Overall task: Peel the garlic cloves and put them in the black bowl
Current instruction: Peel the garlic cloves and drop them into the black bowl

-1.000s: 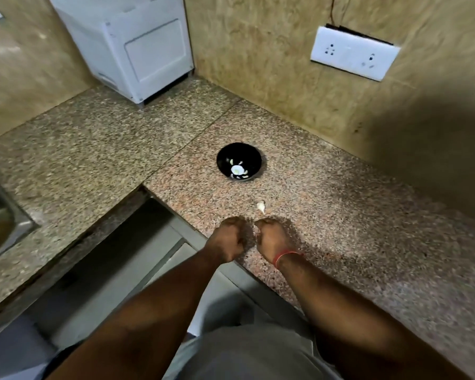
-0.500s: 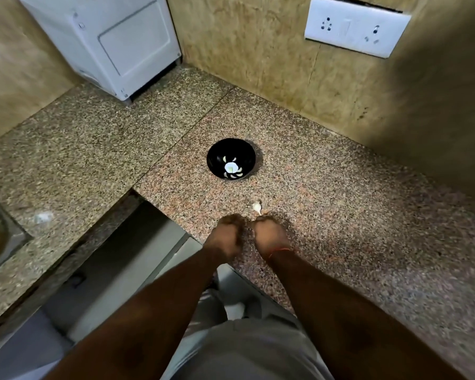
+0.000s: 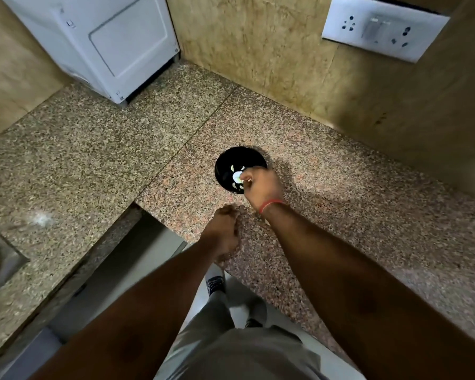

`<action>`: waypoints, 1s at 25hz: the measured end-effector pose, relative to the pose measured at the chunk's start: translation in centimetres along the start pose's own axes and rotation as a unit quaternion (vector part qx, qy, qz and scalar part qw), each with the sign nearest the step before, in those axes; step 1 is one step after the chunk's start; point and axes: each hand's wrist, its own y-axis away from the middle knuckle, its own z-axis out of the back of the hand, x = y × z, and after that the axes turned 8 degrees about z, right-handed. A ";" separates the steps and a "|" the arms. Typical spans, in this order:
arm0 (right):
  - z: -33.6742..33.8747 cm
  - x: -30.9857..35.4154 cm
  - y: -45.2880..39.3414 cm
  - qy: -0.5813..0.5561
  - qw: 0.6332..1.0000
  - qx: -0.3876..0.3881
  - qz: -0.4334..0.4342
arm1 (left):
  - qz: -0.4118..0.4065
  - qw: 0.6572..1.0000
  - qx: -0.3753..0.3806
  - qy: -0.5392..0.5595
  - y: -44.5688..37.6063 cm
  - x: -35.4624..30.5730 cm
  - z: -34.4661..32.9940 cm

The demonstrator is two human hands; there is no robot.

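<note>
the left hand (image 3: 223, 233) is nearest, low over the counter (image 3: 354, 242) edge, well short of the bowl (image 3: 240, 169); its fingers curl inward, but the back of the hand hides the fingertips, so whether it holds anything cannot be told. the right hand (image 3: 262, 190) reaches further, hanging over the near right rim of the bowl, with a red thread (image 3: 272, 204) round its wrist. its fingers are curled and pinch a small pale thing at their tips, which looks like a peeled garlic clove (image 3: 237, 176), whitish and smooth, held just above the middle of the bowl; it blends with the pale spot at the bowl's centre, so its outline is not sure. the bowl is one small round black bowl standing on the pinkish slab of the counter, partly covered by the right hand. inside it lie pale curved pieces (image 3: 232, 168) set round the centre; three or four show beside the hand, and whether they are cloves or a painted pattern cannot be told. left of the bowl, the corner of a steel sink (image 3: 0, 259) is let into the counter, with a white smear (image 3: 40, 219) on the stone near it. beyond the bowl, in the far left corner, stands one white appliance (image 3: 99, 42), and on the wall to the far right of the bowl is one white socket plate (image 3: 381, 26).
</note>
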 end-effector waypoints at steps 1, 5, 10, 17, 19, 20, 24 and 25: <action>-0.2 0.1 -0.9 0.006 1.000 0.009 -0.010 | -0.004 1.000 0.001 -0.002 -0.3 0.3 0.2; -1.2 -1.0 -1.5 -0.032 0.999 -0.010 -0.024 | -0.045 0.998 -0.036 -0.002 -1.0 0.8 0.2; -1.6 -4.2 3.5 -0.037 0.992 -0.121 -0.014 | -0.076 0.996 -0.055 -0.004 -1.4 0.2 0.1; -3.2 -7.6 9.7 0.035 0.996 0.037 -0.073 | -0.140 0.986 -0.070 0.057 -0.6 -2.8 -2.0; -3.4 -7.2 10.1 0.020 0.997 0.054 -0.060 | -0.151 0.981 -0.071 0.103 -0.6 -3.0 -2.8; -3.5 -7.2 10.3 0.009 0.997 0.062 -0.049 | -0.145 0.977 -0.068 0.138 -0.5 -3.3 -3.2; -2.8 -7.6 11.0 -0.075 0.992 0.093 -0.040 | -0.047 0.966 -0.039 0.253 -0.3 -3.5 -4.3; -2.9 -7.8 11.4 -0.142 0.985 0.078 -0.066 | -0.001 0.950 -0.014 0.313 -0.3 -3.4 -4.6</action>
